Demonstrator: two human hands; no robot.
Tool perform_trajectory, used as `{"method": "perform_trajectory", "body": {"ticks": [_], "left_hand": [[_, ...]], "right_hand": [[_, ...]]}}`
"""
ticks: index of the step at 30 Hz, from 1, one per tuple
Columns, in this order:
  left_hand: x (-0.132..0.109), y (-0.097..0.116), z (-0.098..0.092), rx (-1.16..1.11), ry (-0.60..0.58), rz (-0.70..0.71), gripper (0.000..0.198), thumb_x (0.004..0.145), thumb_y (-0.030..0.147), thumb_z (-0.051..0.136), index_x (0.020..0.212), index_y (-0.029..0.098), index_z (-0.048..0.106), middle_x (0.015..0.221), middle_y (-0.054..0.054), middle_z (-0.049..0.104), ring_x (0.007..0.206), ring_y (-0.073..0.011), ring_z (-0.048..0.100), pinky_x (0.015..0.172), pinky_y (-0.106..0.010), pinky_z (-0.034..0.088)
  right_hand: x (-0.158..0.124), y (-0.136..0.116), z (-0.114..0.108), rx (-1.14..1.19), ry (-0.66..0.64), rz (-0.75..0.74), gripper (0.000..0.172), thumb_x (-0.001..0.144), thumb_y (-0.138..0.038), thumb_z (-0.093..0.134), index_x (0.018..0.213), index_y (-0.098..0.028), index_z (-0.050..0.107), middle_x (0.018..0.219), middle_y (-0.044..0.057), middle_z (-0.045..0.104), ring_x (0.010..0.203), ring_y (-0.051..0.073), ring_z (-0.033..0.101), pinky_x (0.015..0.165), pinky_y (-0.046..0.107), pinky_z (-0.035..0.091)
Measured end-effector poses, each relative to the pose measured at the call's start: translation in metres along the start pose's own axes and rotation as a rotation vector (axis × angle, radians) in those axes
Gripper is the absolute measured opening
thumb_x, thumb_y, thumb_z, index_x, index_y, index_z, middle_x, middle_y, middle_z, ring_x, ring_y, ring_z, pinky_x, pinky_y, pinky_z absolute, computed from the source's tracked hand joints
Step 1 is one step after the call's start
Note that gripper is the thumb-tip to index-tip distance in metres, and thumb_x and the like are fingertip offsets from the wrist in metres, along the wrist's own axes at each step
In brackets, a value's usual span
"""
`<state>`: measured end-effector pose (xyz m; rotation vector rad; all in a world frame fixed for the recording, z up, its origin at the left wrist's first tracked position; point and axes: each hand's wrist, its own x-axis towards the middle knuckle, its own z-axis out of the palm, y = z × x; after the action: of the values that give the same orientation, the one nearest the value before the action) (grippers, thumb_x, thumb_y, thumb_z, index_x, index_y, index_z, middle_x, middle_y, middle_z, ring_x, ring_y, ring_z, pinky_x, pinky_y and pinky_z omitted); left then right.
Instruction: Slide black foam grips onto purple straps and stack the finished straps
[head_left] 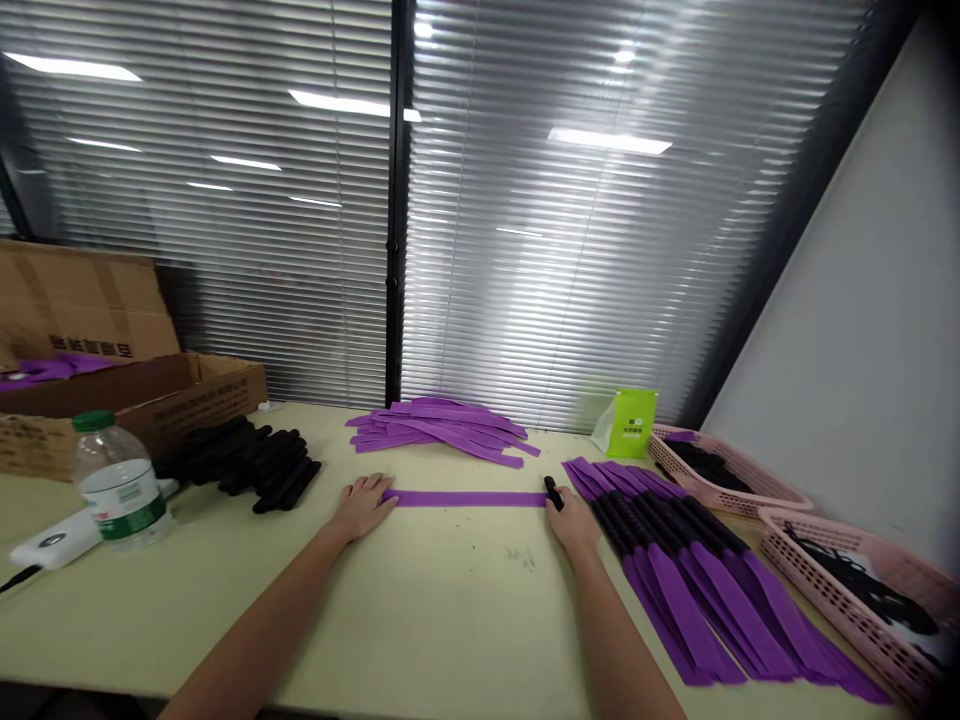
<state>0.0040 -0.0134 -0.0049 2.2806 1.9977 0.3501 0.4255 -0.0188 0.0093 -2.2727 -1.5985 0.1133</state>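
Note:
A purple fabric strip (469, 498) lies stretched straight across the table between my two hands. At its left end, my left hand (365, 507) rests on the table, with the strip's end between thumb and fingers. My right hand (574, 522) is closed around a short-looking black tube (553, 493) at the strip's right end; most of the tube is hidden by the hand. Beyond the strip lies a loose pile of purple strips (442, 428). Right of my right hand, several purple strips with black sleeves (675, 525) round their middles lie in a row.
Black tubes (251, 460) are heaped at the left, near a water bottle (120, 485), a white power strip (60, 540) and an open cardboard box (202, 400). A green bag (630, 425) stands at the back. Two pink baskets (772, 495) holding black items line the right side.

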Motion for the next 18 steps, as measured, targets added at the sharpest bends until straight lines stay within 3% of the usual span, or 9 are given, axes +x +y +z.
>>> {"method": "perform_trajectory", "body": {"ticks": [18], "left_hand": [[-0.0007,-0.0003,-0.0015,-0.002,-0.009,0.013,0.062,0.088,0.059,0.026,0.138,0.027,0.043,0.146,-0.008,0.038,0.132,-0.0311,0.032,0.103,-0.05,0.027]], "right_hand": [[0.0007,-0.0004,0.0008,0.004,-0.009,0.005,0.038,0.09,-0.042,0.042,0.126,-0.029,0.048,0.119,0.007,0.057,0.104,0.024,0.058,0.073,0.031,0.046]]}}
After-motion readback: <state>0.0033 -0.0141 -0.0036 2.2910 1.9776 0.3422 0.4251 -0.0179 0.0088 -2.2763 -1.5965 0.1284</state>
